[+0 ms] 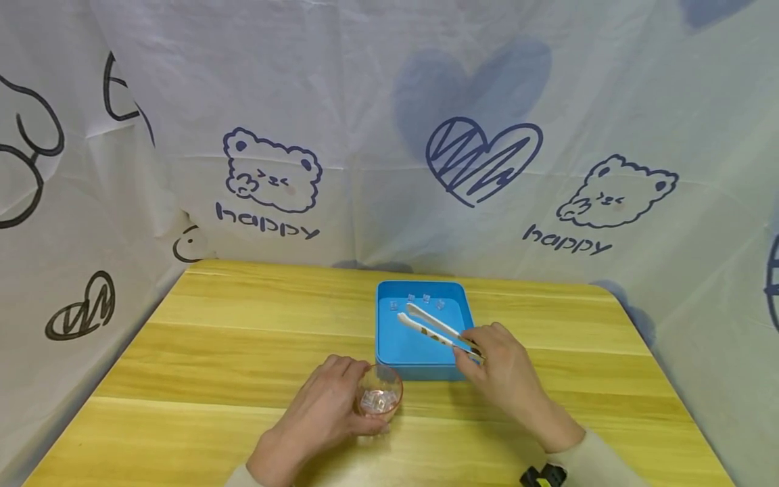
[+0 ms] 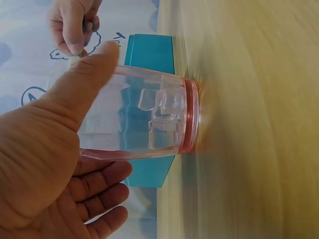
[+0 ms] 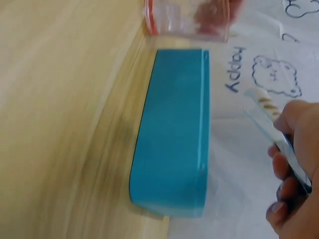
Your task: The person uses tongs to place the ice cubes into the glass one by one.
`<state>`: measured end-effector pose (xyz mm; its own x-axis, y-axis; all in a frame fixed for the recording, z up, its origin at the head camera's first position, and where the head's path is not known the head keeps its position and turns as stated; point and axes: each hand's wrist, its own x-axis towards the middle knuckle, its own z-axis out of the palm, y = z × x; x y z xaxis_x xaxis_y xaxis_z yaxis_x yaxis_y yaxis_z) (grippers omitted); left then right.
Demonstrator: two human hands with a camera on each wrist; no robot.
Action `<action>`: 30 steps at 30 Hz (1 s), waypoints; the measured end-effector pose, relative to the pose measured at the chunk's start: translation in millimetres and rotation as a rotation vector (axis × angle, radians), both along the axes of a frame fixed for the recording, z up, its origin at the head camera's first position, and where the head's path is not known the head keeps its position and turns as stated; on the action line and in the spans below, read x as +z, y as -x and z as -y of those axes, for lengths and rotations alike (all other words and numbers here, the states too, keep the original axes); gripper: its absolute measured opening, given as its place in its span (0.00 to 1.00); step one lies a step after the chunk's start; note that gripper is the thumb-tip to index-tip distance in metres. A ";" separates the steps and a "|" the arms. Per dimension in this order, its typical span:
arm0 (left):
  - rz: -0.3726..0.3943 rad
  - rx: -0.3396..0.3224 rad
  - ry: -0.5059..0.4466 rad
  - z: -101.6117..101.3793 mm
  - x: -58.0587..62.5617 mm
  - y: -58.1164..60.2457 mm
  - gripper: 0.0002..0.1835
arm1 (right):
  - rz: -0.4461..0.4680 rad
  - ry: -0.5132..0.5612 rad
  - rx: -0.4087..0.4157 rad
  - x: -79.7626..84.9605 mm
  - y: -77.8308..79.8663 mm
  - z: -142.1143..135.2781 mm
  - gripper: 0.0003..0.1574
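Observation:
My right hand (image 1: 508, 368) pinches a pair of white tongs (image 1: 435, 327) with a gold pattern, held over the blue tray (image 1: 420, 370). The tips of the tongs stand a little apart with nothing between them. Several clear cubes (image 1: 426, 298) lie along the far side of the tray. To the tray's front left, my left hand (image 1: 328, 399) grips a clear pinkish cup (image 1: 380, 375), thumb on one side and fingers on the other. Several clear cubes (image 2: 167, 114) rest at the bottom of the cup, which stands upright on the table.
The wooden table (image 1: 243, 325) runs back to a white cloth (image 1: 365, 101) printed with bears, hearts and writing. More cloth hangs at both sides. A small black and yellow object (image 1: 544, 475) shows by the right sleeve.

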<state>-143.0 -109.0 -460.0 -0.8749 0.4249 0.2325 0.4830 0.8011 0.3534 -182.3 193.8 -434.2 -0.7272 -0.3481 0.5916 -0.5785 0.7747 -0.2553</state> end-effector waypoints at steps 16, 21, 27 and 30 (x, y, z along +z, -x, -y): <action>0.044 0.013 -0.047 1.5 -4.4 2.2 0.42 | 0.263 -0.140 -0.364 -0.8 42.4 -5.7 0.19; 0.003 0.006 -0.011 1.8 -3.6 2.3 0.42 | 0.325 -0.204 -0.400 0.0 46.5 -4.2 0.17; -0.010 0.001 -0.008 2.0 -3.3 1.8 0.41 | 0.332 -0.245 -0.408 0.2 49.2 -1.3 0.16; -0.008 0.000 -0.014 1.8 -3.3 1.7 0.40 | 0.337 -0.254 -0.411 -0.1 50.2 -1.5 0.16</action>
